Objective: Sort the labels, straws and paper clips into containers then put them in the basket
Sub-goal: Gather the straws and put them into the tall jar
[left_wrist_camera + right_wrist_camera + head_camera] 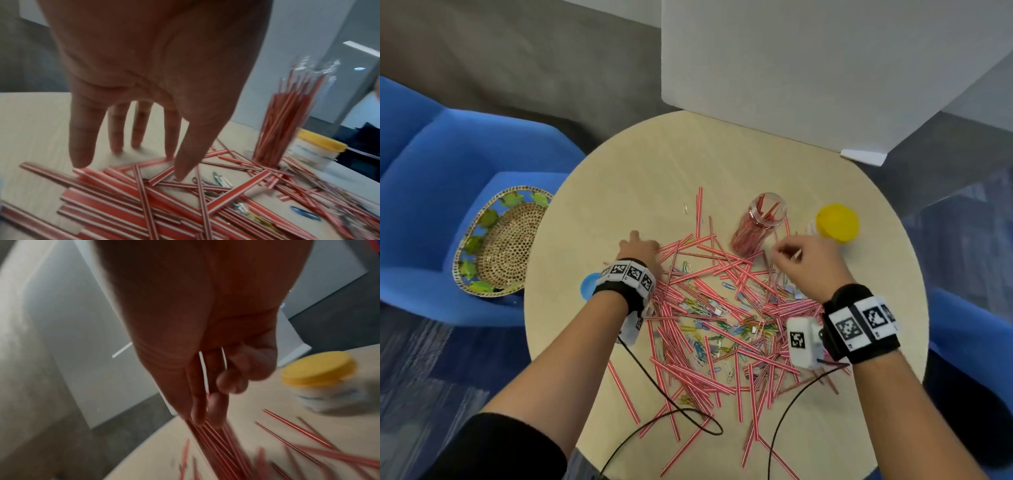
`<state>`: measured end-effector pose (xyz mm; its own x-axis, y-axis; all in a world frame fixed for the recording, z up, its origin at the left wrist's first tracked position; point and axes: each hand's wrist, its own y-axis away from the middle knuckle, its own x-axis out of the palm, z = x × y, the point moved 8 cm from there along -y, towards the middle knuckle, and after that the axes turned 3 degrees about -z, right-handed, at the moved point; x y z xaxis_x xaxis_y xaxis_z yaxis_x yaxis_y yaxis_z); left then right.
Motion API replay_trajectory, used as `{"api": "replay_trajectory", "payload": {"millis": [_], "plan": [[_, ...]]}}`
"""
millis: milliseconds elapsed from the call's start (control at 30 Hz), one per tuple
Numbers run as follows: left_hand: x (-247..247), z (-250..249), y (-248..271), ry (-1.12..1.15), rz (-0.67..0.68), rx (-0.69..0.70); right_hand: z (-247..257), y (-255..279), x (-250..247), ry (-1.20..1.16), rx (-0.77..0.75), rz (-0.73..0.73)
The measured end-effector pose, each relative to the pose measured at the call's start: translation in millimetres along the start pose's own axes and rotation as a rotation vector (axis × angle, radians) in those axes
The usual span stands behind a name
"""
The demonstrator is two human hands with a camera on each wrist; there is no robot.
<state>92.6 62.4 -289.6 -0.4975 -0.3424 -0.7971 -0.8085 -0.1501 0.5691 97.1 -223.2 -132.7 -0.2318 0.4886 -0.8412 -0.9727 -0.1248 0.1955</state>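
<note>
Clear jar (pixel 759 219) between the hands holds straws (pixel 751 228); yellow-lidded tub (pixel 837 222) (contents unseen) beyond right hand (pixel 808 263), which grips a straw bundle (pixel 213 439). Left hand (pixel 638 248) spread flat.

straws (pixel 698 301): red-white striped | tub lid (pixel 837 221): yellow | chair (pixel 431 164): blue

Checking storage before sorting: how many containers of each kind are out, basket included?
Clear jar: 1
Yellow-lidded tub: 1
Blue round piece, partly hidden, lid or tub unclear: 1
Woven basket: 1
Total: 4
</note>
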Motion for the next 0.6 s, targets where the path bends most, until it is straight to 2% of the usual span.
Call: {"api": "replay_trajectory", "payload": {"millis": [67,133,233,333,433,600], "plan": [[8,-5,10,-0.034,0.066,0.061,-24,18,33,0.058,0.08,0.166],[16,-9,20,-0.098,0.102,0.105,-40,35,62,0.09,0.132,0.265],[21,-18,34,-0.26,0.065,0.179,-38,66,103,0.095,0.15,0.394],[24,-29,40,-0.397,0.024,0.268,-18,95,146,0.002,0.124,0.503],[29,-37,44,-0.487,0.001,0.356,4,107,180,-0.031,0.088,0.507],[36,-44,47,-0.526,-0.022,0.466,28,104,216,0.064,0.099,0.353]]}}
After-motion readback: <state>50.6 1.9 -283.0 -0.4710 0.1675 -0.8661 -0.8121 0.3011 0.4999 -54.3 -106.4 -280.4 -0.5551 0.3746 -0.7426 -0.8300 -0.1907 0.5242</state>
